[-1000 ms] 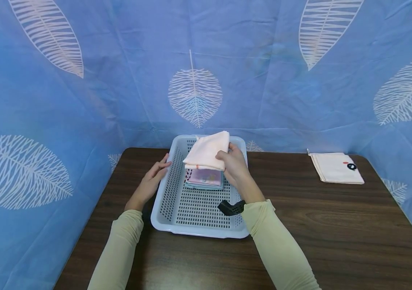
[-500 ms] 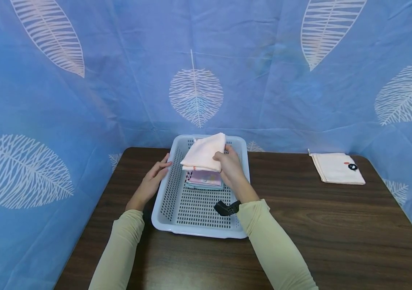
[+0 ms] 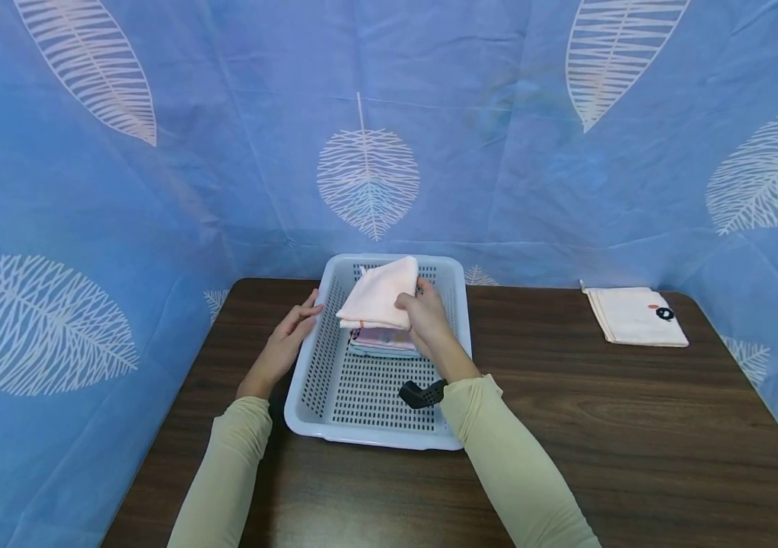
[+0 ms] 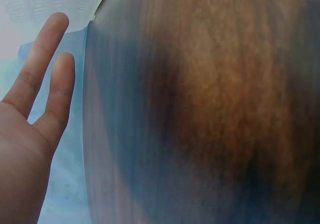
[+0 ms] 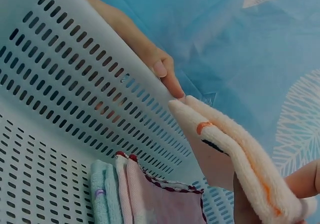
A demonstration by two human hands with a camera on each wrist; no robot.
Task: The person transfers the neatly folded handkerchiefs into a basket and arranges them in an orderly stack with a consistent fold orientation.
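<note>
My right hand (image 3: 432, 323) pinches a folded pale pink towel (image 3: 381, 295) by its right side, above the far half of a light blue plastic basket (image 3: 375, 438). Below it, a small stack of folded cloths (image 3: 384, 350) lies on the basket floor, partly covered from above. In the right wrist view that stack shows a teal towel (image 5: 102, 191) and a pink cloth with a dark red scalloped edge (image 5: 165, 199). Orange and dark stitching marks the held towel's folded edge. My left hand (image 3: 284, 342) rests its fairly straight fingers against the basket's left outer side.
Another folded white towel (image 3: 634, 316), with a black and red print, lies at the far right of the dark wooden table (image 3: 567, 426). A blue curtain with white leaf shapes (image 3: 368, 179) hangs behind the table and along both sides.
The right hand has carried the pale pink towel slightly left and down, nearer the stack in the basket. My left hand stays at the basket's side.
</note>
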